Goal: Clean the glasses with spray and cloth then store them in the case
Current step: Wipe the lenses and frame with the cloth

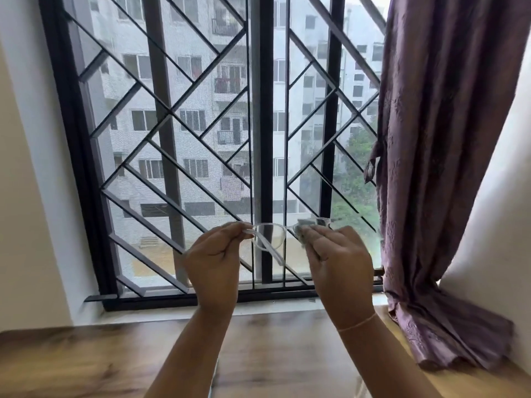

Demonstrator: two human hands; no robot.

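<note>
I hold a pair of clear-framed glasses (270, 234) up in front of the window, above the wooden table. My left hand (214, 262) pinches the left corner of the frame near its hinge, and the left temple hangs down between my hands. My right hand (336, 259) pinches a small grey cloth (304, 228) around the right lens, which the cloth mostly hides. Neither the spray bottle nor the case is in view.
A wooden table (86, 363) spreads below my arms. Behind the glasses stands a window with a dark metal grille (178, 116). A purple curtain (436, 168) hangs at the right, its hem lying on the table's back right corner.
</note>
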